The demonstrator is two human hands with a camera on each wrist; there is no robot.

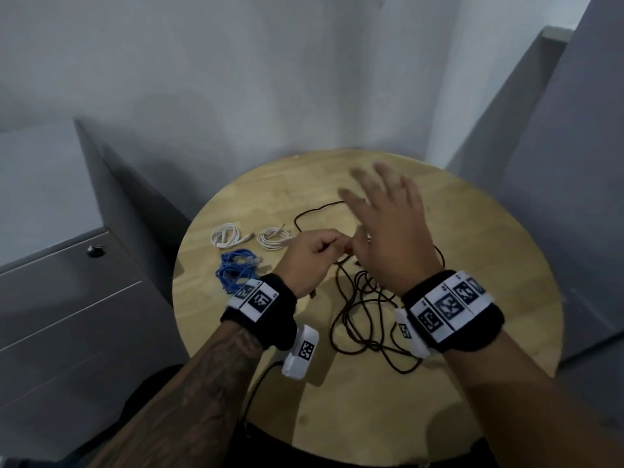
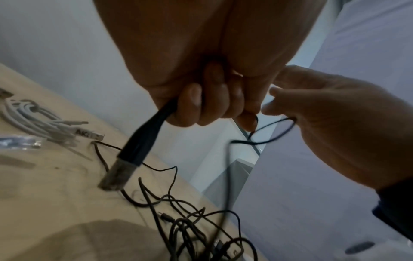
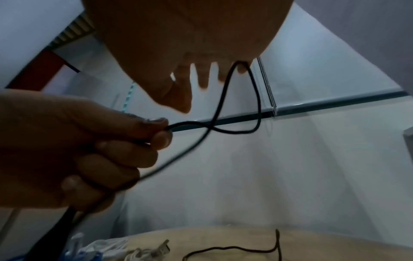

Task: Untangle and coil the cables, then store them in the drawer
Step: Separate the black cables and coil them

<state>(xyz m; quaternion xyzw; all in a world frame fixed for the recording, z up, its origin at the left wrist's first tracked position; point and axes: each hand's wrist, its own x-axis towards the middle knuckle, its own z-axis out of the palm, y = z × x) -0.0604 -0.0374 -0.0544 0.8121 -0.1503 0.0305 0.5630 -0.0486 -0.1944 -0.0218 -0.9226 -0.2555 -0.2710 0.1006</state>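
Observation:
A long black cable (image 1: 358, 319) lies in a loose tangle on the round wooden table (image 1: 439, 400). My left hand (image 1: 314, 255) grips it in a fist above the table. Its thumb and forefinger pinch the cord (image 3: 190, 122), and the plug end (image 2: 120, 169) hangs below the fist. From there the cord runs in a loop (image 3: 223, 109) that hangs over one finger of my right hand (image 1: 388, 231), whose fingers are spread and straight. Two white coiled cables (image 1: 227, 235) (image 1: 274, 238) and a blue coiled cable (image 1: 236, 270) lie at the table's left.
A grey drawer cabinet (image 1: 67, 298) with a lock (image 1: 95, 250) stands left of the table, its drawers closed. Walls close in behind, and a grey panel (image 1: 557, 197) stands at the right. Bare tabletop shows along the near and right edges.

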